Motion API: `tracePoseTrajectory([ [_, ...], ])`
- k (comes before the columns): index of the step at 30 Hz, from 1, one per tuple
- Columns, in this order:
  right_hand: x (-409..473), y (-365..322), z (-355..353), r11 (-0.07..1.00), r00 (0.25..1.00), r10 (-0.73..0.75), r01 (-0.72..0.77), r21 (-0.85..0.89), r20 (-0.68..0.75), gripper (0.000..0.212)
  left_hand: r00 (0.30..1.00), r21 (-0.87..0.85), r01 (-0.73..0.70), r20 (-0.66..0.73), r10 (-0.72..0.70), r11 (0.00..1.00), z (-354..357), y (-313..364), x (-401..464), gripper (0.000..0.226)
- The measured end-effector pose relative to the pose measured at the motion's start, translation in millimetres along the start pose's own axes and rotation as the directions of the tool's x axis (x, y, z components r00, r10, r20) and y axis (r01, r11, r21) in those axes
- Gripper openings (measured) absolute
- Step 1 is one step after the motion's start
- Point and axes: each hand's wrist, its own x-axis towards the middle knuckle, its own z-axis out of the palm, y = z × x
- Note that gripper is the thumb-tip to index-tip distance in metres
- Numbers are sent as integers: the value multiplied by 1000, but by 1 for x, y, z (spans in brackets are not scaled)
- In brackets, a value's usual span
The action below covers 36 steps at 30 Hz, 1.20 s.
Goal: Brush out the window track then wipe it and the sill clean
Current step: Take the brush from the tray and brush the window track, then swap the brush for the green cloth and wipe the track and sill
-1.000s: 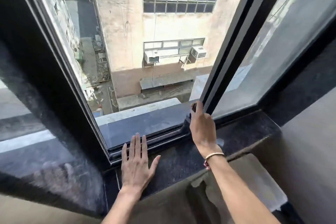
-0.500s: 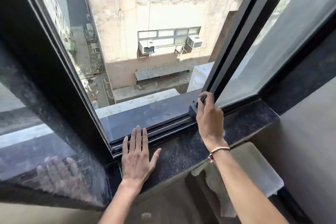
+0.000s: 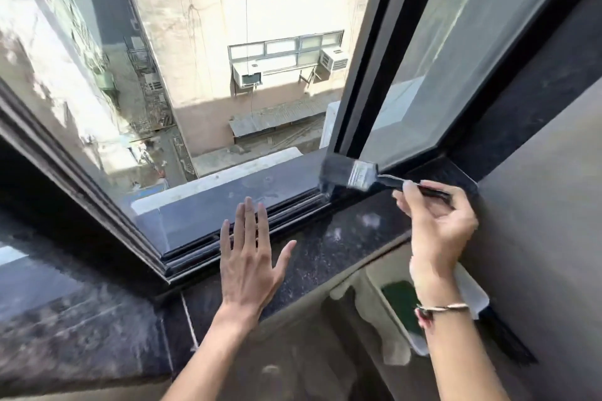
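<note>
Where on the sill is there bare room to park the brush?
Free: sill between left hand and right hand, and the stretch left of the left hand. Crowded: track at the sash corner, where the brush works.

Brush (image 3: 355, 175): flat, black bristles, metal ferrule, dark handle; tilted, bristles down in right end of window track (image 3: 260, 221); track: dark ridged channels along sill's outer edge; sill (image 3: 332, 247): black speckled stone, dusty, pale smudges near right end.
</note>
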Motion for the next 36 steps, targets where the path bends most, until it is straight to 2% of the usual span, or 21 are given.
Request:
tracePoseTrajectory([
  [2, 10, -2, -52, 904, 948, 313, -281, 321, -51, 19, 998, -39, -52, -36, 51, 998, -2, 34, 5, 86],
  [4, 10, 9, -106, 705, 824, 567, -484, 518, -2, 14, 991, -71, -120, -67, 115, 990, 0, 73, 5, 85],
  [5, 7, 17, -131, 617, 759, 650, -556, 557, 36, 8, 986, -92, -155, -82, 147, 984, 3, 93, 3, 84],
  [6, 3, 30, -157, 567, 710, 700, -617, 546, 76, 11, 980, -119, -187, -95, 177, 975, 8, 115, -2, 83],
  [8, -3, 59, -204, 545, 643, 754, -726, 419, 134, 19, 966, -173, -253, -94, 239, 952, 26, 159, -16, 82],
  [10, -2, 96, -247, 571, 608, 788, -781, 253, 98, 17, 949, -223, -314, -47, 311, 923, 51, 200, -36, 81],
  [11, 4, 117, -266, 604, 611, 791, -790, 105, 38, 22, 941, -243, -331, -8, 339, 912, 67, 218, -46, 80],
  [13, 24, 159, -295, 622, 673, 734, -719, -309, -88, 32, 927, -261, -330, 94, 364, 907, 101, 250, -62, 79],
  [14, 37, 181, -304, 595, 726, 681, -625, -506, -97, 34, 919, -265, -319, 149, 366, 910, 119, 265, -66, 77],
  [16, 65, 223, -317, 452, 812, 583, -343, -823, -18, 31, 899, -272, -293, 247, 361, 917, 157, 289, -66, 73],
  [17, 79, 243, -320, 386, 825, 563, -204, -900, 55, 30, 888, -268, -276, 297, 352, 923, 176, 299, -64, 71],
  [21, 119, 309, -318, 282, 758, 596, 112, -953, 265, 27, 826, -202, -179, 500, 258, 963, 249, 321, -42, 59],
  [24, 129, 341, -321, 186, 741, 588, 267, -946, 325, 28, 683, -138, -135, 705, 193, 981, 291, 322, -29, 55],
  [26, 130, 351, -324, 111, 756, 561, 334, -936, 337, 28, 583, -109, -130, 795, 164, 986, 307, 321, -22, 55],
  [27, 130, 354, -326, 69, 769, 535, 373, -925, 350, 27, 554, -104, -133, 817, 161, 986, 312, 321, -19, 53],
  [29, 130, 357, -328, -17, 793, 483, 433, -901, 372, 24, 539, -111, -102, 829, 149, 989, 320, 322, -16, 48],
  [31, 130, 356, -329, -72, 800, 470, 456, -887, 373, 23, 528, -131, -10, 841, 116, 991, 326, 323, -12, 43],
  [34, 132, 350, -329, -67, 800, 488, 434, -899, 350, 25, 471, -177, 145, 877, 89, 974, 328, 323, -2, 38],
  [35, 133, 347, -327, -24, 800, 488, 412, -911, 349, 28, 450, -199, 178, 887, 101, 964, 325, 323, 1, 37],
  [36, 133, 342, -325, 69, 797, 486, 375, -924, 360, 32, 435, -230, 195, 891, 126, 953, 320, 323, 2, 37],
])
